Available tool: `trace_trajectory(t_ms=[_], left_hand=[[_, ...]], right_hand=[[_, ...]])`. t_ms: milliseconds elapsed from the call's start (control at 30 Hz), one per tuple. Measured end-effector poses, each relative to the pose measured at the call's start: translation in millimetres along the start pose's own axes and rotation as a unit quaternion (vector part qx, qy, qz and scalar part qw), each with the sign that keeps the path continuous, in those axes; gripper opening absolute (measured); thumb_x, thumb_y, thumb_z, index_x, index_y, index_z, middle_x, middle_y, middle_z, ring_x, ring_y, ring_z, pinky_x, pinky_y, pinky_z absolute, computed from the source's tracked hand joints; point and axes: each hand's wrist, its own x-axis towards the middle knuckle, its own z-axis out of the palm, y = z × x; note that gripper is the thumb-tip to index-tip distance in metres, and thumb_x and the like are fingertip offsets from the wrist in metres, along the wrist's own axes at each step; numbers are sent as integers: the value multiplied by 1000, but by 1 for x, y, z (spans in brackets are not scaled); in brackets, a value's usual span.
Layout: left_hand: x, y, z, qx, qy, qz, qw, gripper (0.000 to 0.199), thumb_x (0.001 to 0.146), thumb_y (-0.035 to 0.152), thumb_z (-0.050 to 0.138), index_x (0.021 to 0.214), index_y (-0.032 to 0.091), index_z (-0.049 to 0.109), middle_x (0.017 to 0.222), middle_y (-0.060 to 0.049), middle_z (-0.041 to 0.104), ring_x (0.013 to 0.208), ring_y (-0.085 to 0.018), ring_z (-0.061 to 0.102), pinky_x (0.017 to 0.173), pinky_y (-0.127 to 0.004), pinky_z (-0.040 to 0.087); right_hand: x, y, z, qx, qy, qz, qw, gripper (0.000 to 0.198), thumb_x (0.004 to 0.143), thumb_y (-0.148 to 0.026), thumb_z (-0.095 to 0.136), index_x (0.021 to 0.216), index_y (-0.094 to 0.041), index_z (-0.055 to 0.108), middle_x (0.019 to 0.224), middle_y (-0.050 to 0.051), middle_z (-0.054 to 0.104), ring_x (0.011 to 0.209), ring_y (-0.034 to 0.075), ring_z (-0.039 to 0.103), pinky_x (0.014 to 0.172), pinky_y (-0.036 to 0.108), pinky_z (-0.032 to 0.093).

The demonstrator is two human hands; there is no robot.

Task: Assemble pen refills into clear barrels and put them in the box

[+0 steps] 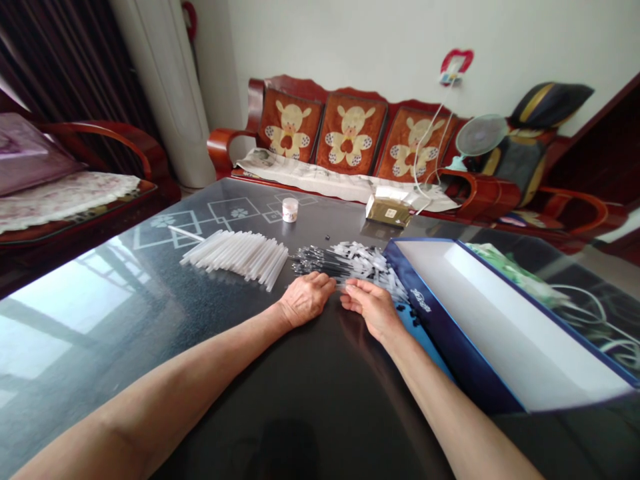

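We rest our left hand (305, 300), fingers curled, and right hand (370, 305), pinching a refill, at the refills (345, 261); tubes (237, 253) at ten o'clock, box (505, 320) at three.

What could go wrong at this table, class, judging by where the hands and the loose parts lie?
1. Both hands, left hand and right hand, rest at the near edge of the pile of small parts; a sweep might scatter them across the glossy table.
2. The white tubes lie loose in a row and could roll.
3. The box lid sits tight against the pile, so the right forearm may knock it.
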Motion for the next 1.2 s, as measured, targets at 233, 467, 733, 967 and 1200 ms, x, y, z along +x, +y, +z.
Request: trace_trajectory(t_ms=[233,467,733,967,1200], left_hand=[[0,0,-1,5,-5,13,1000,25,96,17,37,93,16,62,81,-5,58,76,-17,54,69,-26,48],[2,-2,0,-2,-9,-7,1000,28,98,23,36,101,17,63,83,-5,59,77,-17,54,68,-27,47],[3,-5,2,-36,54,36,997,33,99,26,34,100,16,65,81,-6,59,75,-17,54,72,-29,48],[2,-4,-7,-57,183,11,981,39,93,29,49,130,15,50,124,-15,56,111,-26,54,93,-42,47],[3,-6,-7,-79,180,-26,980,43,90,18,44,133,16,46,132,-17,51,120,-28,49,98,-45,43]], right_hand=[[-1,-8,1,-1,-6,52,999,13,69,-12,70,80,-13,66,66,4,70,55,13,65,53,23,55],[0,1,-1,-48,-24,-14,998,19,68,-24,72,84,-16,64,70,0,67,63,13,67,57,23,56],[-4,9,-1,-422,-9,-360,832,15,81,-21,59,94,-20,68,92,5,70,82,19,67,79,31,53],[-23,-44,-12,-607,-2,-391,692,13,85,-19,56,87,-20,69,86,6,67,80,18,63,76,28,48],[16,-135,-116,-709,221,-233,628,20,78,-26,59,87,-20,76,88,7,69,82,20,64,76,28,46]])
